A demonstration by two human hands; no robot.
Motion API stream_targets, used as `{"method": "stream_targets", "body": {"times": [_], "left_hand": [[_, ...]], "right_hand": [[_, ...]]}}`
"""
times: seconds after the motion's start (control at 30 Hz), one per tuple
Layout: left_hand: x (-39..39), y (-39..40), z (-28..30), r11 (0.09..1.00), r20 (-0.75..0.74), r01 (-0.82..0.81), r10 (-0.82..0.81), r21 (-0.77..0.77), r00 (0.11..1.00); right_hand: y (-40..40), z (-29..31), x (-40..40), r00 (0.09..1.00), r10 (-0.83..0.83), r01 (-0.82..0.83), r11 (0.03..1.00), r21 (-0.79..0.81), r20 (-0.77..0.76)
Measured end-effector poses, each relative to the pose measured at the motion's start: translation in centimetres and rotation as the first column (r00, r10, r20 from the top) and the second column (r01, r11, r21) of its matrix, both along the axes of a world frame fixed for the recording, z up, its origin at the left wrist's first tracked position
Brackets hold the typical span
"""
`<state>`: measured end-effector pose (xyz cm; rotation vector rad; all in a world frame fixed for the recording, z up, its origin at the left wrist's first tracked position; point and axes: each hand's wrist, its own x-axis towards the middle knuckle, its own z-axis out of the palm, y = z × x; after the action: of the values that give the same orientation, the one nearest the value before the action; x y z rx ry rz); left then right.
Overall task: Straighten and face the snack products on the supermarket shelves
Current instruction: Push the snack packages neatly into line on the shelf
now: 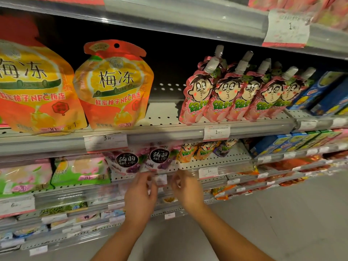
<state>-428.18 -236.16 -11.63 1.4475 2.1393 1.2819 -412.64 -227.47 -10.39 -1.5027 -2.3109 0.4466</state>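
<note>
A grey floor is seen in the lower right of the frame, running away beside the shelving. Paper price tags are clipped along the grey shelf rails: one marked "3" left of centre, one marked "1" right of centre on the same rail, a larger one hung from the top rail at the upper right, and one marked "6" at the left edge lower down. Perforated shelf decking is exposed at the centre of the frame. A dark back panel is visible above it.
</note>
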Motion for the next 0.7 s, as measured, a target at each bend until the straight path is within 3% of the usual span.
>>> {"method": "stream_targets", "body": {"times": [0.17, 0.3, 0.4, 0.53, 0.7], "left_hand": [[5.9, 3.0, 4.0, 0.964, -0.195, 0.26, -0.244, 0.061, 0.95], [13.1, 6.3, 8.8, 0.853, -0.275, 0.522, -0.5, 0.011, 0.821], [18.6, 8.1, 11.7, 0.754, -0.073, 0.652, -0.657, -0.076, 0.751], [25.7, 9.6, 13.3, 0.721, 0.183, 0.69, -0.671, -0.063, 0.719], [33.4, 11.9, 12.7, 0.666, 0.181, 0.731, -0.709, -0.145, 0.682]], "right_hand": [[-1.4, 0.8, 7.0, 0.995, -0.077, 0.073, 0.996, -0.06, -0.064], [-1.6, 2.7, 14.6, 0.968, -0.196, 0.163, 0.966, -0.2, -0.156], [-1.6, 5.5, 21.7, 0.896, -0.322, 0.235, 0.928, -0.29, -0.305], [-2.2, 8.9, 32.1, 0.787, -0.454, 0.327, 0.881, -0.342, -0.419], [-4.2, 10.7, 44.8, 0.749, -0.51, 0.394, 0.856, -0.335, -0.422]]}}
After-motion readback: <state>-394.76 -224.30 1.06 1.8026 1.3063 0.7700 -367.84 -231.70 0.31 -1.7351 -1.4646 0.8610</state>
